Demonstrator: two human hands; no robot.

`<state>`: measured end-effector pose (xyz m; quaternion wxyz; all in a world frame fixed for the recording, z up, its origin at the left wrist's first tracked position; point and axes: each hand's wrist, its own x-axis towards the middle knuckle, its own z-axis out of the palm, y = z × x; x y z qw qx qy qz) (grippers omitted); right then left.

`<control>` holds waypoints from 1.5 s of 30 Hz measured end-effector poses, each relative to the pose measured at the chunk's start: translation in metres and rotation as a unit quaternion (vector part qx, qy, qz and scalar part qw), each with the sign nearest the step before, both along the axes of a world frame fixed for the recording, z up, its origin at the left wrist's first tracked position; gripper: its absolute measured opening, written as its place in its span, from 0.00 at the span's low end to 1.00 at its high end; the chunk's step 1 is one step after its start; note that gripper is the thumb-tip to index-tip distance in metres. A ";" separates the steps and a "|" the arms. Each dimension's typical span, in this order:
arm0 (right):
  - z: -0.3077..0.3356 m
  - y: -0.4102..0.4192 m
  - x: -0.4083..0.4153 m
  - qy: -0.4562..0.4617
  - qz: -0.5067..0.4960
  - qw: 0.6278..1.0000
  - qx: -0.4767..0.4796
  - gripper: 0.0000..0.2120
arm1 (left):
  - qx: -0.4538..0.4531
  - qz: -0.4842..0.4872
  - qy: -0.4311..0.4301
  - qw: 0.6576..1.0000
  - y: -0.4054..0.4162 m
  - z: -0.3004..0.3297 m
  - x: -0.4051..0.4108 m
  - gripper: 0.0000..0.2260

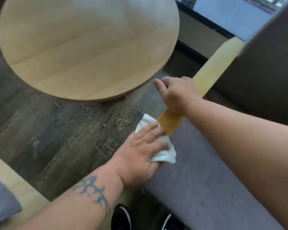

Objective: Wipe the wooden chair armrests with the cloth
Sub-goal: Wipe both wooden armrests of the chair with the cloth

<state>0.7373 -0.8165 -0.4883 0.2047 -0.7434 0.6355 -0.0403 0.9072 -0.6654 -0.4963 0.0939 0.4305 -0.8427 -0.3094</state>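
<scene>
The long, flat, light-yellow wooden armrest (211,67) runs diagonally from the upper right toward the centre, alongside the grey upholstered seat cushion (206,180) of the chair. The left hand (140,153) presses the crumpled white cloth (163,153) against the near end of the armrest; its fingers (150,130) lie extended and close together on top of the cloth, with cloth showing both above and below the hand. The right hand (176,93) is closed around the armrest farther along, thumb pointing left, fingers wrapped over the far edge. A round light-wood table top (83,47) stands to the left, above the dark wood-grain floor (56,130). Black shoes (123,218) with white trim appear at the bottom edge.
</scene>
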 end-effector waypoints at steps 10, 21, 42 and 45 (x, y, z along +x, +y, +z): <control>-0.017 0.048 0.031 -0.077 0.004 0.993 -0.087 0.29 | 0.010 -0.024 0.027 0.999 0.000 0.006 0.014 0.17; -0.014 0.060 0.027 -0.086 0.018 0.994 -0.070 0.25 | 0.037 0.077 0.046 0.995 0.087 0.005 0.059 0.17; -0.022 0.074 0.026 0.010 0.038 0.992 -0.120 0.25 | 0.241 0.587 0.332 0.698 0.071 0.035 0.043 0.12; -0.024 0.072 0.025 0.015 0.041 0.991 -0.123 0.25 | 0.175 0.446 0.264 0.837 0.072 0.031 0.033 0.10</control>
